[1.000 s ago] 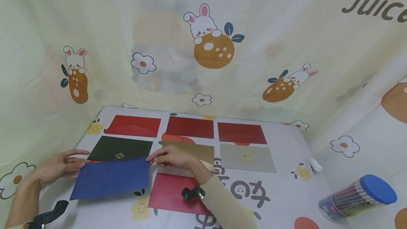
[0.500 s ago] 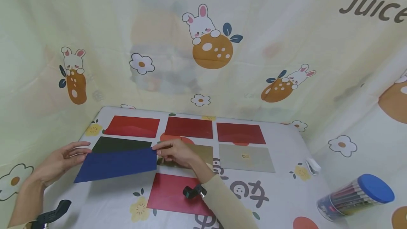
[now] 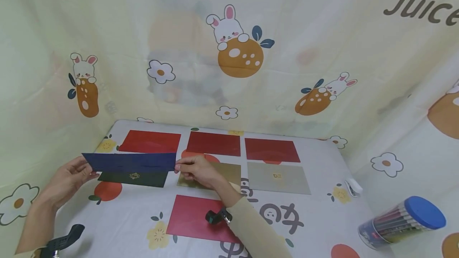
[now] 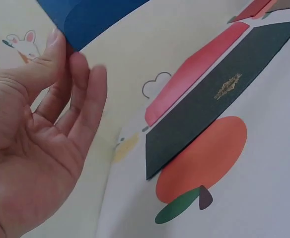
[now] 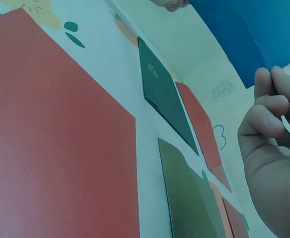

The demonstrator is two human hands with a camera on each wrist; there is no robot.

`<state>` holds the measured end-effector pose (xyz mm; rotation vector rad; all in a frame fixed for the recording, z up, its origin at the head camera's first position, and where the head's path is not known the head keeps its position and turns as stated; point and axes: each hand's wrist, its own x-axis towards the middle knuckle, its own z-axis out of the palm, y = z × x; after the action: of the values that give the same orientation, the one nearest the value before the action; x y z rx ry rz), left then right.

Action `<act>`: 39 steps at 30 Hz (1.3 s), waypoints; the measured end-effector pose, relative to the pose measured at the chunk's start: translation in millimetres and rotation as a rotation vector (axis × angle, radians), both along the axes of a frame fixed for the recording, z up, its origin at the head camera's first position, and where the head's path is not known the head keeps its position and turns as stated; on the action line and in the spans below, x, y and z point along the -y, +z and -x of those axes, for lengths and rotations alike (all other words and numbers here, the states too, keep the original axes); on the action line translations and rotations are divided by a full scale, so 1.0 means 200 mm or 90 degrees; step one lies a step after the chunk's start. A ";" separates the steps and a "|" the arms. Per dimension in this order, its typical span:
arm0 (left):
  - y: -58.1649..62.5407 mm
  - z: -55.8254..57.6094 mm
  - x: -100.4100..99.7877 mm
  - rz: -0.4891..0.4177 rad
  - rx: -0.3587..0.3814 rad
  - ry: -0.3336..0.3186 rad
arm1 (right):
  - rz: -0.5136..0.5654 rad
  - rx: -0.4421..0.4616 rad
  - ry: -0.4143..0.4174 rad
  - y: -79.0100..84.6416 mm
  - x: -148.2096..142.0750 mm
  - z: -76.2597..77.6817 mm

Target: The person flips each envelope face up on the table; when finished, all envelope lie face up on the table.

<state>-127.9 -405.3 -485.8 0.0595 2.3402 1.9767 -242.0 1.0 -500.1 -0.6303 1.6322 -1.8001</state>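
Note:
Both hands hold a blue envelope [image 3: 130,162] above the table, tilted so it looks like a narrow band from the head. At its left corner the left hand [image 3: 73,176] pinches it between thumb and fingers, and in the left wrist view the remaining fingers [image 4: 93,99] stay loosely bent. My right hand [image 3: 197,172] pinches the right corner. Beneath the blue envelope lies a dark green envelope [image 3: 134,178] with a gold emblem, partly covered in the head view. A gold-coloured envelope [image 3: 222,172] lies under the right hand, and a pinkish-red envelope [image 3: 193,218] lies near the right forearm.
Three red envelopes, a left one [image 3: 150,141], a middle one [image 3: 213,143] and a right one [image 3: 272,149], lie along the back. A silver-grey envelope [image 3: 277,177] lies right of the gold one. A blue-lidded pencil tub [image 3: 401,222] and a small white object [image 3: 354,187] are at right.
The blue envelope has risen and tilted from nearly flat toward edge-on, and its front edge has lifted. Both hands moved with it, exposing the lower part of the dark green envelope.

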 end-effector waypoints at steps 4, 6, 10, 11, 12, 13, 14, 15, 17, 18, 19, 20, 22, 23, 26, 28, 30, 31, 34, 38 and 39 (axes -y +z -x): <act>0.00 0.00 -0.01 0.016 -0.007 0.020 | -0.010 -0.015 -0.023 0.01 0.01 -0.01; 0.00 0.00 -0.01 0.019 -0.004 0.024 | -0.020 -0.017 -0.033 0.01 0.02 -0.01; -0.01 -0.01 -0.01 -0.036 -0.010 0.012 | -0.029 -0.027 -0.033 0.01 0.02 -0.01; -0.01 -0.01 -0.01 -0.051 -0.014 0.007 | -0.029 -0.031 -0.031 0.01 0.02 -0.01; -0.01 -0.01 -0.01 -0.067 -0.018 0.001 | -0.028 -0.038 -0.028 0.01 0.02 -0.02; -0.01 -0.01 -0.01 -0.077 -0.022 -0.005 | -0.029 -0.043 -0.027 0.01 0.02 -0.02; -0.01 -0.01 -0.01 -0.080 -0.026 -0.012 | -0.029 -0.048 -0.025 0.02 0.02 -0.02; -0.01 -0.01 -0.01 -0.080 -0.028 -0.017 | -0.035 -0.058 -0.024 0.02 0.02 -0.02; -0.01 -0.01 -0.01 -0.055 -0.028 -0.022 | -0.044 -0.075 -0.022 0.03 0.02 -0.03; -0.01 -0.02 0.00 -0.027 -0.027 -0.022 | -0.049 -0.083 -0.020 0.03 0.03 -0.03; 0.00 -0.02 0.00 0.007 -0.025 -0.020 | -0.054 -0.090 -0.019 0.03 0.03 -0.03; 0.00 -0.02 0.00 0.044 -0.021 -0.018 | -0.059 -0.101 -0.015 0.03 0.03 -0.04; 0.01 -0.02 0.01 0.117 -0.010 -0.012 | -0.067 -0.125 -0.011 0.03 0.04 -0.04; 0.01 -0.02 0.01 0.152 -0.004 -0.009 | -0.069 -0.135 -0.009 0.02 0.05 -0.04; 0.01 -0.02 0.01 0.221 0.017 -0.010 | -0.077 -0.165 -0.001 0.01 0.06 -0.04; 0.01 -0.03 0.02 0.245 0.032 -0.011 | -0.080 -0.167 0.000 0.00 0.08 -0.05; 0.00 -0.03 0.02 0.257 0.048 -0.012 | -0.081 -0.155 0.001 -0.01 0.09 -0.06; 0.00 -0.03 0.02 0.262 0.055 -0.012 | -0.082 -0.148 0.002 -0.01 0.10 -0.07; 0.00 -0.04 0.03 0.283 0.070 -0.009 | -0.096 -0.136 0.006 -0.02 0.13 -0.09; -0.01 -0.05 0.05 0.305 0.084 -0.015 | -0.113 -0.136 0.012 -0.04 0.15 -0.12; -0.01 -0.05 0.06 0.314 0.092 -0.019 | -0.116 -0.136 0.012 -0.05 0.15 -0.12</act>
<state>-117.6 -416.7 -488.8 -0.0755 2.6279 1.2912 -217.8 -29.7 -510.4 -0.7718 1.8998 -1.5911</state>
